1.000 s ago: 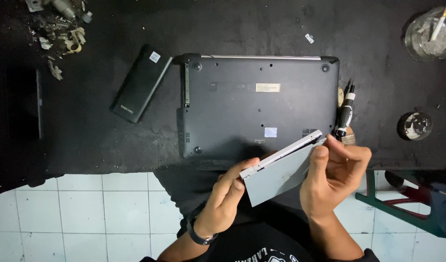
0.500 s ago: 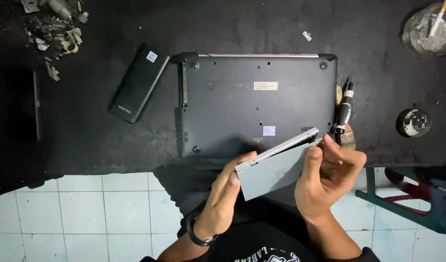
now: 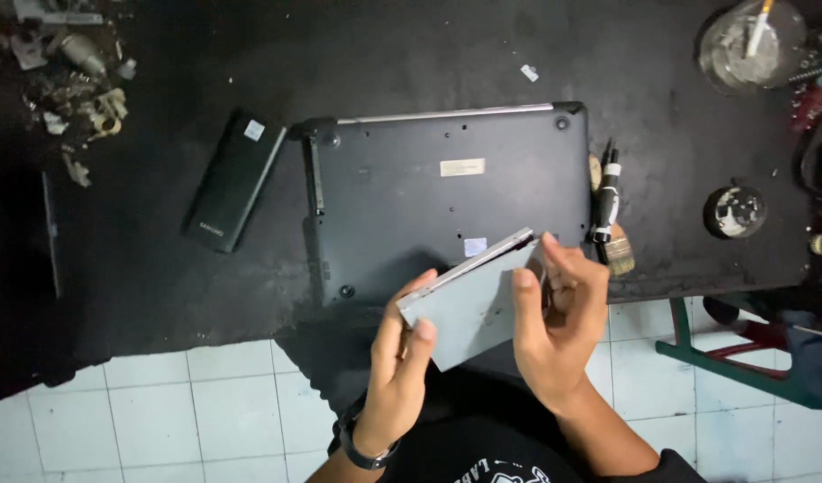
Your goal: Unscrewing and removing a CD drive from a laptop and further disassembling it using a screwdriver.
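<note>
Flat grey rectangular metal drive module (image 3: pixel 472 309) clamped between left hand (image 3: pixel 400 374) and right hand (image 3: pixel 559 326); looks light, rigid, smooth; best gripped by edges

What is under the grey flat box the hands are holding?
Under the grey flat box, held by the left hand and right hand, lie the upside-down laptop near edge and the black table. The laptop corner beneath is covered.

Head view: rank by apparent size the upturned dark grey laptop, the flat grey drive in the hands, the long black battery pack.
1. Upturned dark grey laptop.
2. Flat grey drive, but it is nearer the camera.
3. Long black battery pack; its rank against the drive is unsure.
</note>
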